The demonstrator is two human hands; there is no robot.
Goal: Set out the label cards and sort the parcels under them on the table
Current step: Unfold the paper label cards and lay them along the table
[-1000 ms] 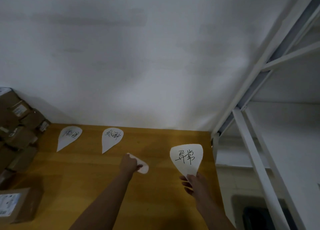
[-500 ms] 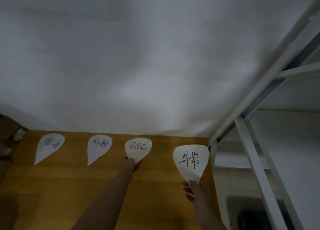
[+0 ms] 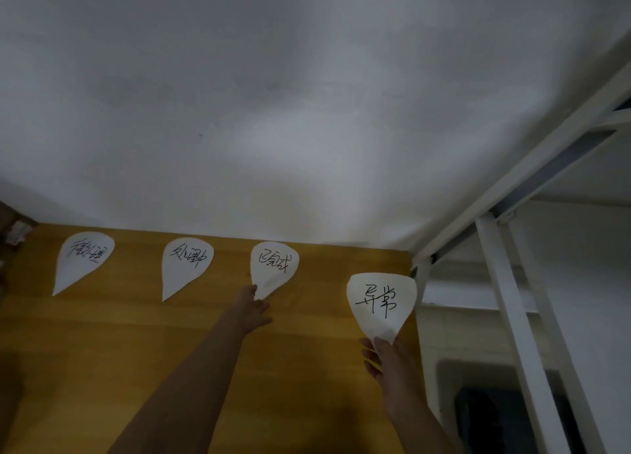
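Note:
Several white teardrop label cards with handwritten characters are in view on the wooden table [image 3: 119, 334]. The first card [image 3: 82, 257] and the second card [image 3: 186, 264] lie flat near the wall. A third card [image 3: 275, 266] lies to their right, and my left hand [image 3: 252, 308] pinches its pointed lower tip. My right hand [image 3: 384, 354] holds a fourth card [image 3: 380, 300] upright by its tip, above the table's right edge. No parcels show clearly.
A white wall rises behind the table. A white metal shelf frame [image 3: 512, 300] stands just right of the table. A bit of cardboard boxes [image 3: 13, 230] shows at the far left edge.
My left hand carried the third card forward and laid it flat in line with the first two. The view tilted up and right, so the boxes at left slid out of sight.

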